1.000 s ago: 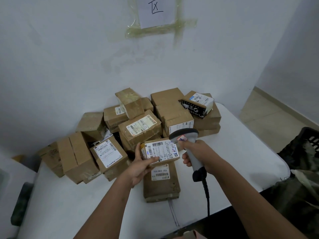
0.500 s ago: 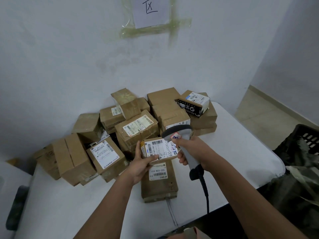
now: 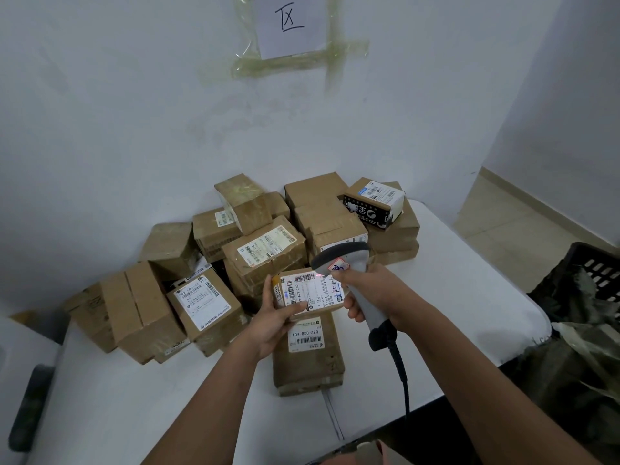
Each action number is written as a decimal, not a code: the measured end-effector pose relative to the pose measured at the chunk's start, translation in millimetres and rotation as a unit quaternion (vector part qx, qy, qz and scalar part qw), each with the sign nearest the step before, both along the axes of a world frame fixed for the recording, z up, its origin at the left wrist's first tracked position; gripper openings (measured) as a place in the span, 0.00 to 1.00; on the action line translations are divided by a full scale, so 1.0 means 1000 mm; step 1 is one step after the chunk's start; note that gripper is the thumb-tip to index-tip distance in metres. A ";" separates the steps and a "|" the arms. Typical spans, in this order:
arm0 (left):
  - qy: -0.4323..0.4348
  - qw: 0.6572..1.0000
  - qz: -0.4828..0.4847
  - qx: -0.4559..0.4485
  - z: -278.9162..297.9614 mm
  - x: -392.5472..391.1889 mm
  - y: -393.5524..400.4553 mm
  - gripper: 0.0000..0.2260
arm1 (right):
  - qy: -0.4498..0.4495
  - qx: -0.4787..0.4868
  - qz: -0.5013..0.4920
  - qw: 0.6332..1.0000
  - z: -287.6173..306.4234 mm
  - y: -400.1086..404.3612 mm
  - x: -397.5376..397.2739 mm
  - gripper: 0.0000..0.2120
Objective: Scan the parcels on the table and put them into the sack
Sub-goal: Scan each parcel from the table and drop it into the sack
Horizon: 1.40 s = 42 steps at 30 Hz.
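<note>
Left hand (image 3: 273, 318) grips a small brown cardboard parcel with white label (image 3: 307, 290), raised above the white worktop (image 3: 469, 297). Right hand (image 3: 372, 290) grips the grey handheld scanner (image 3: 345, 260), head at the parcel's 1 o'clock. Stacked brown cartons (image 3: 265, 250) crowd 12 o'clock; dark sack (image 3: 577, 347) at 3 o'clock. Pose unchanged from earlier; red scan light now falls on the label.

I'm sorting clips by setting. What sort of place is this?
Probably a parcel sorting room or courier depot: labelled cardboard parcels heaped on a white table, a corded barcode scanner in the right hand, and a handwritten zone sign taped to the wall.
</note>
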<state>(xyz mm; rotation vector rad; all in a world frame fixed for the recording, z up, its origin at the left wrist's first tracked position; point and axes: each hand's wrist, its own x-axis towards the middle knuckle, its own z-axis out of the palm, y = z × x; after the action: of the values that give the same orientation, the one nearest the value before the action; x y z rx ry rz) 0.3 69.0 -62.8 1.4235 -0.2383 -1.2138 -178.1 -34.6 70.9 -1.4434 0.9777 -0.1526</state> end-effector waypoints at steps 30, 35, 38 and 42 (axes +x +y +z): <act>0.006 0.952 -0.297 0.079 0.033 -0.091 -0.054 0.25 | -0.024 0.094 -0.274 0.957 -0.061 -0.052 -0.164 0.15; 0.017 0.929 -0.352 0.116 0.007 -0.206 -0.109 0.26 | 0.018 0.125 -0.394 0.910 -0.100 -0.055 -0.300 0.17; 0.052 0.908 -0.387 0.154 -0.018 -0.278 -0.124 0.23 | 0.049 0.152 -0.464 0.871 -0.117 -0.046 -0.387 0.17; 0.087 0.892 -0.378 0.232 -0.051 -0.360 -0.128 0.19 | 0.066 0.186 -0.533 0.823 -0.136 -0.026 -0.477 0.16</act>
<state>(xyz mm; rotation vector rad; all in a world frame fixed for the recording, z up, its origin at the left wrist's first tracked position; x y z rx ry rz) -359.4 -58.7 -114.3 1.6748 -0.4223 -2.1400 -655.3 -60.9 -64.9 -0.4158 1.7412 -0.6427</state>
